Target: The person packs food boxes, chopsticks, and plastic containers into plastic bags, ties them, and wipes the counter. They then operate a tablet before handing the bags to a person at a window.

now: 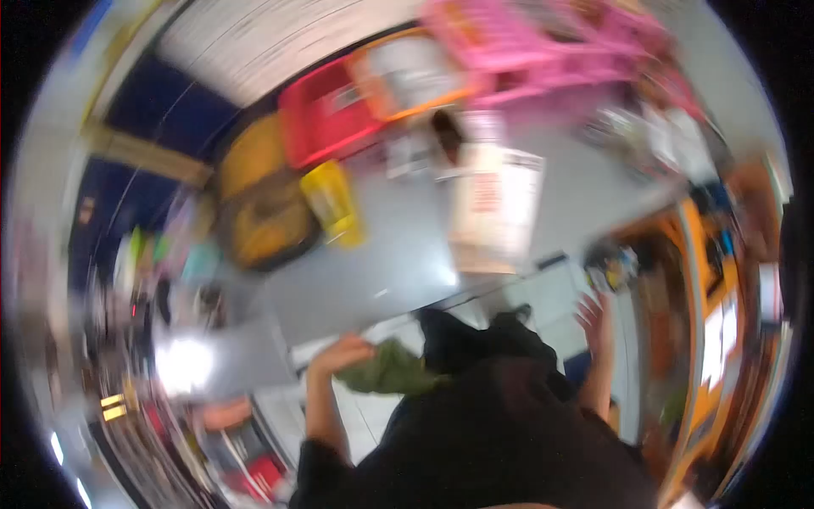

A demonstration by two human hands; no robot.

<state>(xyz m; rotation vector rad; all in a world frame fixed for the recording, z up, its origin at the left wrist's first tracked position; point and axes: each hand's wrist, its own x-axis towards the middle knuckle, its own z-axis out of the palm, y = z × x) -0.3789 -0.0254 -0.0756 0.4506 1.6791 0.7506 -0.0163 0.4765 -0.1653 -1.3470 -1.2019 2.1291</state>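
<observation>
My left hand point(341, 353) is closed on a crumpled green cloth point(388, 368) in front of my dark shirt, just off the near edge of the grey table point(398, 246). My right hand point(596, 324) is out to the right with its fingers apart, holding nothing. It hangs over the floor, near a cluster of small blurred objects point(612, 268). On the table ahead lie a beige packet with red print point(483, 212) and a yellow packet point(333, 204). Motion blur hides the fine detail of both hands.
Along the back stand a red tray point(329, 110), an orange-rimmed tray point(411, 72) and pink baskets point(543, 59). A black and yellow bag point(267, 212) sits at the table's left. An orange-framed shelf point(699, 280) stands close on my right.
</observation>
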